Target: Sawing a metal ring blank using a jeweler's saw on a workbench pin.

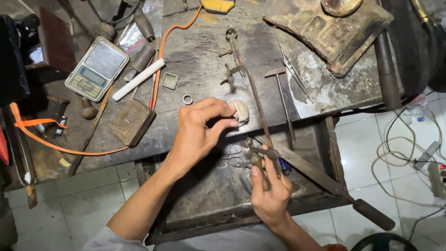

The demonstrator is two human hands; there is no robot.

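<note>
My left hand (200, 132) pinches something small against a pale worn wooden peg (240, 111) at the bench's front edge; the piece itself is too small to make out. My right hand (270, 189) grips the handle of a jeweller's saw (254, 95), whose metal frame runs up past the peg. A small metal ring (187, 99) lies on the bench just left of my left hand. Below both hands hangs an open dark drawer (213, 195) holding scissors (234, 155).
A pocket scale (96, 69), white rod (138, 79), square metal frame (169, 80), metal block (132, 122) and orange cord (55, 146) lie at left. Dividers (233, 44), a small hammer (282, 100) and a charred board (327, 30) sit behind. A large file (334, 188) crosses the drawer.
</note>
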